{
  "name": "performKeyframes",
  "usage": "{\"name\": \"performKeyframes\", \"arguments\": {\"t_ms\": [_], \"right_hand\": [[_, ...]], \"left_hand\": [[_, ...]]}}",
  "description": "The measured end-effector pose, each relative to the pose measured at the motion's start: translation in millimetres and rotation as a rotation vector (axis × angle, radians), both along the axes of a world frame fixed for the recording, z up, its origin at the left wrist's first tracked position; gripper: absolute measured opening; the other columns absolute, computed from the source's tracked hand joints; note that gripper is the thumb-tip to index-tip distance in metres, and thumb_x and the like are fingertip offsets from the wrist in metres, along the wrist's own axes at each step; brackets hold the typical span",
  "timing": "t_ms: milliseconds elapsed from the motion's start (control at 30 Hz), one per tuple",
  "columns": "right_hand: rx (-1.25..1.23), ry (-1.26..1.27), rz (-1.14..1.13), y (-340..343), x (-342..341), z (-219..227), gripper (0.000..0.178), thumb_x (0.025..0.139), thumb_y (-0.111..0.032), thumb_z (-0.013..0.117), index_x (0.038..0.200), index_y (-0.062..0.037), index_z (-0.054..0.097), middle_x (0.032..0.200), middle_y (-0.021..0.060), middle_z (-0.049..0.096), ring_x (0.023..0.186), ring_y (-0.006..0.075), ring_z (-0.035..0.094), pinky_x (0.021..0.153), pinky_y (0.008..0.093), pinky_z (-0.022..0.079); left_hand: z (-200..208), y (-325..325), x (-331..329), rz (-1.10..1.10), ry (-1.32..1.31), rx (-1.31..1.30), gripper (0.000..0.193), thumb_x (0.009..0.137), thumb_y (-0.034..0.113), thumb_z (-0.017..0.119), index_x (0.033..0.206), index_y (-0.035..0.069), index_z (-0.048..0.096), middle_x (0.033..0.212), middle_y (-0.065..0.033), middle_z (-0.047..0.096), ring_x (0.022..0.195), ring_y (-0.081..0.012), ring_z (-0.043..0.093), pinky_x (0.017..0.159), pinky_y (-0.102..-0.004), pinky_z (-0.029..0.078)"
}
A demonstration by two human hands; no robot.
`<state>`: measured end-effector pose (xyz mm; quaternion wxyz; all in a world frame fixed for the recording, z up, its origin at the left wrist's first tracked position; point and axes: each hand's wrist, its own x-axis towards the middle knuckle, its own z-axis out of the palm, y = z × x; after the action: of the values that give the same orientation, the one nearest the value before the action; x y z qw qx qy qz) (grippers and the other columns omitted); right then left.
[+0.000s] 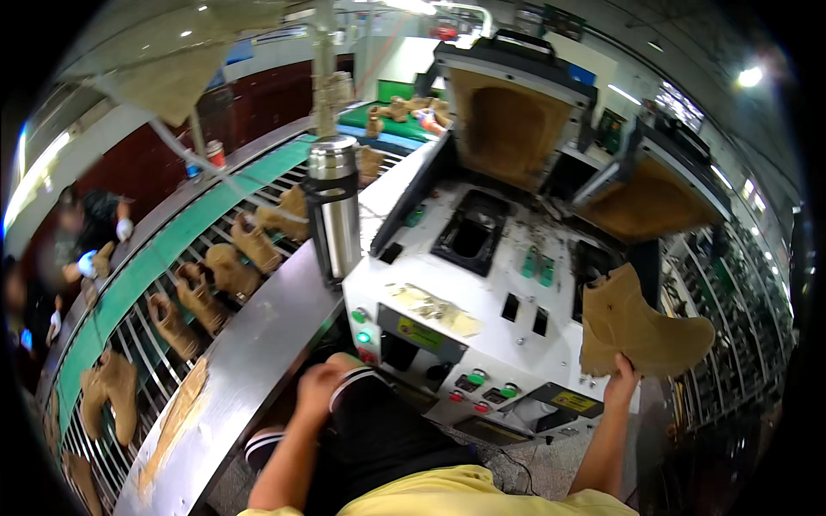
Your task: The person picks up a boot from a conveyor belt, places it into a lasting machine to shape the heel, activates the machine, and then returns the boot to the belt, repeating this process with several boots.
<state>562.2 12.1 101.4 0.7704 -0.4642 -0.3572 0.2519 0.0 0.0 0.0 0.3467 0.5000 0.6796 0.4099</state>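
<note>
My right hand (pixel 621 380) holds up a tan ankle boot (pixel 645 322) at the right, gripping it from below at the sole, with the toe pointing right. Beside my bent knee, my left hand (pixel 318 387) is curled closed, and nothing shows in it. In front of me stands a white machine (pixel 413 297) with two raised lids (pixel 512 129), brown inside. A dark rectangular opening (pixel 471 236) lies beneath the left lid. The boot partly covers the right-hand opening.
Along the left, several tan boots (pixel 232 271) stand on a metal-rod rack next to a green conveyor strip (pixel 163 249). A steel thermos (pixel 334 206) stands by the machine's left corner. Buttons (pixel 475 378) line its front. Beyond the conveyor, people (pixel 86 224) work; dark wire racks (pixel 731 318) stand right.
</note>
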Motion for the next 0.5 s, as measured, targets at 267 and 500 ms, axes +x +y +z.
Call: {"name": "performKeyframes", "arguments": {"t_ms": [267,500], "right_hand": [[-0.147,0.071,1.187,-21,-187,45,0.092,0.069,-0.044,0.079,0.138,-0.0009,0.035,0.139,0.0094,0.042,0.130,0.0265,0.038,0.106,0.0416,0.033],[-0.236,-0.737,1.875,1,-329,112,0.067,0.082,-0.031,0.070,0.132,0.0049,0.044,0.120,0.0155,0.059,0.106,0.0204,0.059,0.093,0.0331,0.045]], "left_hand": [[110,-44,105,-0.784,-1.019,0.336,0.097,0.075,0.022,0.079,0.146,0.000,0.016,0.147,-0.0152,0.031,0.137,-0.0292,0.028,0.111,-0.0425,0.025],[35,-162,-33,0.067,-1.424,0.687,0.089,0.064,0.036,0.072,0.138,0.002,0.035,0.138,-0.0176,0.044,0.126,-0.0337,0.044,0.106,-0.0456,0.037]]}}
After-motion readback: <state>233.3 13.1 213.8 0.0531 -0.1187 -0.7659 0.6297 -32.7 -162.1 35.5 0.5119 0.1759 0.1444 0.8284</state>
